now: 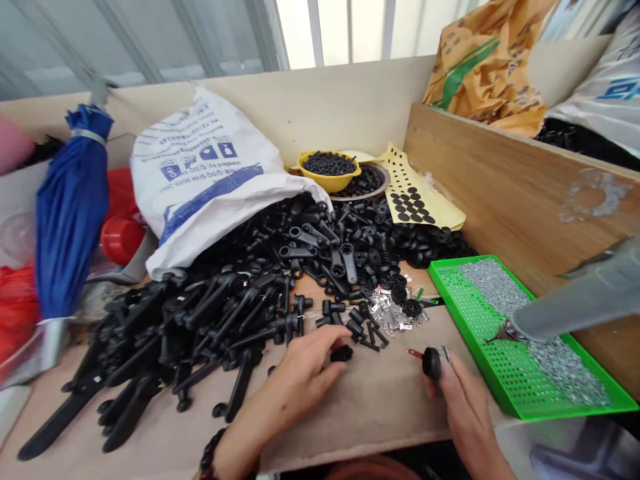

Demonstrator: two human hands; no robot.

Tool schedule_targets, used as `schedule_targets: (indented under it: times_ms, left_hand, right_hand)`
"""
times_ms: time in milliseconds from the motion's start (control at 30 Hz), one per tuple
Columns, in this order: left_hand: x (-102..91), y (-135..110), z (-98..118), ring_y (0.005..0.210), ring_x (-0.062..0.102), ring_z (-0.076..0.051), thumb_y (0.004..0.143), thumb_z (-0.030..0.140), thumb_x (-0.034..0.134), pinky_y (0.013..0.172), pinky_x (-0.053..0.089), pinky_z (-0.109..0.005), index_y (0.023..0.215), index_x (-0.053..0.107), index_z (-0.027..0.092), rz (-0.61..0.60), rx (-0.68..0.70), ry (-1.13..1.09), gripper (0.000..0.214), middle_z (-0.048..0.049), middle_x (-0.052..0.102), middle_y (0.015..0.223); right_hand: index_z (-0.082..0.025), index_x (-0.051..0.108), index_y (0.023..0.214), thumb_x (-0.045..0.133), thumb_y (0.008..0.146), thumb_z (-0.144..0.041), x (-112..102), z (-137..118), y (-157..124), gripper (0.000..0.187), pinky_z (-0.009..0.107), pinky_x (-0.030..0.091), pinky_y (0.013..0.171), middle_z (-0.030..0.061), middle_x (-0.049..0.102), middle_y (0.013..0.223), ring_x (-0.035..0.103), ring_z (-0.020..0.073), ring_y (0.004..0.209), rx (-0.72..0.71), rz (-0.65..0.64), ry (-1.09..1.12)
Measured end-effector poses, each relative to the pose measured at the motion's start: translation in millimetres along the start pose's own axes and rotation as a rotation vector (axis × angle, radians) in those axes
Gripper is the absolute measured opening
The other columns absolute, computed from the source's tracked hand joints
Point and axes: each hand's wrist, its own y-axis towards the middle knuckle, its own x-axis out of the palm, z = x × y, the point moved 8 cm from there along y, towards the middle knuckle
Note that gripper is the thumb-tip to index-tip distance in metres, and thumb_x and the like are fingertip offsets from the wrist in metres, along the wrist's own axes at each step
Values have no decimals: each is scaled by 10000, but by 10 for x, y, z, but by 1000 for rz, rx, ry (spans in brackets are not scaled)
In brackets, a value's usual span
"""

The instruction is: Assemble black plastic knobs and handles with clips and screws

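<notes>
My left hand (305,367) is over the table, with its thumb and index finger curved apart around a small black part (341,353). Gaps show between that part and both fingertips; whether a hidden finger touches it, I cannot tell. My right hand (463,400) pinches a round black knob (431,363), from which a thin reddish metal strip points left. Just beyond the left hand lie short black tubes (333,307) and black threaded rods (371,333). Flat silver metal clips (393,310) are scattered between and beyond my hands.
A grey power screwdriver (575,300) juts in over a green perforated tray (470,320) of small metal pieces. Black handles (200,320) are heaped at left, below a white sack (210,160). A yellow bowl (327,180) stands behind; a wooden partition (500,167) borders the right.
</notes>
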Motion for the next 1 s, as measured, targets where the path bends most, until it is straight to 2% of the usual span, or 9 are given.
schedule_targets:
  times_ms: [167, 267, 367, 500, 667, 767, 867, 1000]
  left_hand:
    - [142, 133, 324, 762, 586, -153, 748, 149, 682, 687, 466, -236, 1004, 654, 196, 26, 39, -454, 262, -17, 662, 878]
    - [192, 176, 374, 737, 586, -154, 756, 220, 702, 659, 467, -236, 927, 696, 167, 85, 60, -616, 180, -41, 663, 858]
    - [209, 192, 352, 764, 597, -168, 761, 254, 701, 681, 470, -247, 903, 712, 161, 120, 57, -665, 170, -53, 670, 853]
    - [248, 211, 329, 786, 608, -183, 763, 263, 699, 708, 472, -264, 909, 717, 158, 93, 43, -661, 181, -62, 683, 858]
    - [271, 234, 346, 823, 618, -186, 775, 264, 694, 732, 474, -261, 937, 721, 159, 90, 65, -687, 195, -65, 688, 889]
    - [293, 246, 395, 836, 624, -175, 798, 271, 679, 756, 476, -252, 943, 722, 153, 91, 110, -731, 191, -67, 685, 900]
    - [321, 255, 452, 810, 624, -166, 830, 284, 647, 750, 482, -251, 933, 716, 133, 99, 165, -778, 195, -73, 678, 875]
    - [340, 236, 540, 816, 607, -162, 871, 236, 593, 754, 477, -257, 952, 697, 127, 121, 246, -690, 171, -78, 658, 880]
  right_hand:
    - [-229, 470, 666, 364, 945, -479, -12, -277, -28, 389, 277, 303, 505, -22, 421, 564, 396, 147, 511, -163, -3, -60]
    - [-229, 461, 685, 349, 956, -447, -57, -296, -35, 365, 282, 308, 501, -14, 446, 579, 415, 151, 514, -243, -3, -103]
    - [-228, 468, 715, 356, 964, -365, -72, -319, -48, 306, 273, 313, 478, -19, 453, 574, 426, 145, 496, -343, -16, -184]
    - [-227, 446, 740, 361, 958, -231, -30, -453, -69, 234, 238, 340, 485, -33, 456, 595, 450, 120, 503, -490, -51, -228]
    - [-224, 423, 729, 373, 938, -178, 19, -583, -88, 219, 235, 352, 504, -33, 468, 604, 458, 117, 517, -606, -77, -289]
    - [-219, 429, 734, 362, 939, -169, 46, -578, -101, 221, 245, 361, 519, -26, 482, 615, 473, 124, 533, -632, -98, -294]
    - [-216, 444, 743, 349, 951, -191, 79, -526, -106, 229, 252, 363, 516, -18, 502, 624, 484, 128, 537, -596, -126, -245]
    - [-219, 486, 737, 349, 971, -295, 96, -313, -78, 282, 264, 355, 495, -22, 494, 584, 470, 137, 505, -366, -98, -101]
